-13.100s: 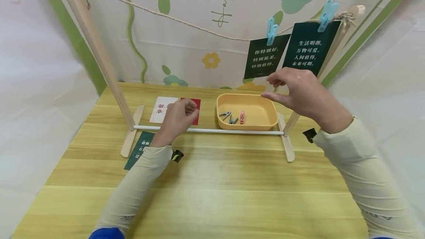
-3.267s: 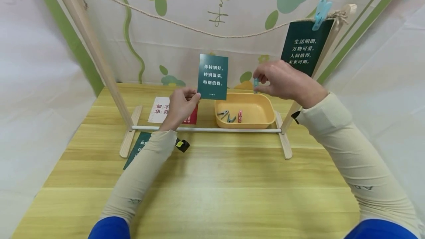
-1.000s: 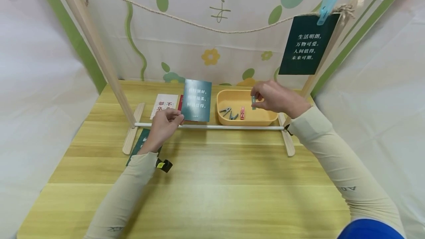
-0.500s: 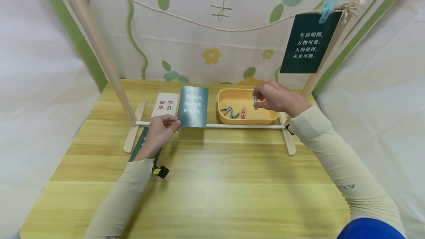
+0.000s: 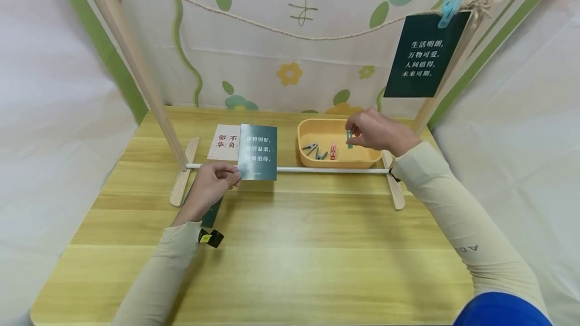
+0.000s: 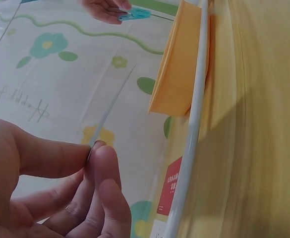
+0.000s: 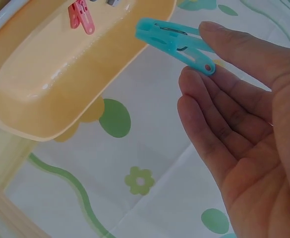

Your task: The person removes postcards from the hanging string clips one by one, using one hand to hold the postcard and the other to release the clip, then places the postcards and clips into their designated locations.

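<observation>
The left hand (image 5: 208, 186) pinches a green card (image 5: 258, 150) by a corner — the right hand (image 5: 379, 131) pinches a blue clothespin (image 7: 172, 42), a yellow tub (image 5: 323, 129) near that hand.

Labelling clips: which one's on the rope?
The upper-right light blue clip, pinning a green card to the rope; another clip is in the right hand, the rest in the tray.

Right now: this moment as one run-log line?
left grip: pinches green card | right grip: pinches blue clip | yellow bin: pink clip, two grey-blue clips | rope: second green card clipped
</observation>
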A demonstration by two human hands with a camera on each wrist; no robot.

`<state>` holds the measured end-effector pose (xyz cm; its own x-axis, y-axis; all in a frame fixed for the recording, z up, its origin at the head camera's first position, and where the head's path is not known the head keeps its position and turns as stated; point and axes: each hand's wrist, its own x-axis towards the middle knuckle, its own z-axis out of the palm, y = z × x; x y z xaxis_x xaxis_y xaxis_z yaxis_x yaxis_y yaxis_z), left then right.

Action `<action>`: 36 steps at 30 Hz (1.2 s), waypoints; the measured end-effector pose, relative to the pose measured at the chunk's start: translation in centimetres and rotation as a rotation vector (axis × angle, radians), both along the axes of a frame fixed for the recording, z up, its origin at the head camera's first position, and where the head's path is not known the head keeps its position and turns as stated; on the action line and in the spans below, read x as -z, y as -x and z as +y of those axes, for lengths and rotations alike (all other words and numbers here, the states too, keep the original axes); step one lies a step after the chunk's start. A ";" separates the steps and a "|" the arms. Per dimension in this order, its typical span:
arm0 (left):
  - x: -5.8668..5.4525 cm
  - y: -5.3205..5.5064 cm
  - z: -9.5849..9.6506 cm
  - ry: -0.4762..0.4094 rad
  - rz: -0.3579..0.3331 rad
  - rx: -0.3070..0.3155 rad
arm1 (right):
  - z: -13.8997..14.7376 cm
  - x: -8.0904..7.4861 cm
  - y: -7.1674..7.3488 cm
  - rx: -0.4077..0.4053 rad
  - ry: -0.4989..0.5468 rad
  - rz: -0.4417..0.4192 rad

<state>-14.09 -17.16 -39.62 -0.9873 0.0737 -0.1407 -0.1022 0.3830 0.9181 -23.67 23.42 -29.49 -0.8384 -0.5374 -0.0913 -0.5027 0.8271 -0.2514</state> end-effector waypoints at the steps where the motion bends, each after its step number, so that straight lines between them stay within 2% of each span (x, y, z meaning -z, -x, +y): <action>1: 0.0 -0.1 -0.1 0.002 -0.013 0.000 | 0.0 0.0 0.1 0.004 -0.002 -0.002; 8: 0.2 -0.5 -0.5 -0.002 -0.061 0.026 | 0.2 0.4 0.9 0.036 -0.008 -0.002; 15: 0.2 -1.1 -1.1 0.056 -0.080 0.039 | 0.2 0.7 1.4 0.029 -0.009 0.006; 23: 0.5 -1.8 -1.8 0.123 -0.170 0.063 | 0.2 1.3 1.8 0.031 -0.010 -0.003; 32: 1.4 -2.6 -2.3 0.133 -0.184 0.119 | 0.3 2.3 2.2 0.032 0.001 -0.017; 36: 1.7 -2.8 -2.2 0.150 -0.198 0.122 | 0.3 2.6 2.3 0.030 0.000 -0.014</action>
<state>-11.27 -19.38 -41.31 -0.9247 0.1542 -0.3481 -0.2184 0.5341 0.8167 -26.01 23.67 -32.11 -0.8527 -0.5123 -0.1028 -0.4745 0.8416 -0.2580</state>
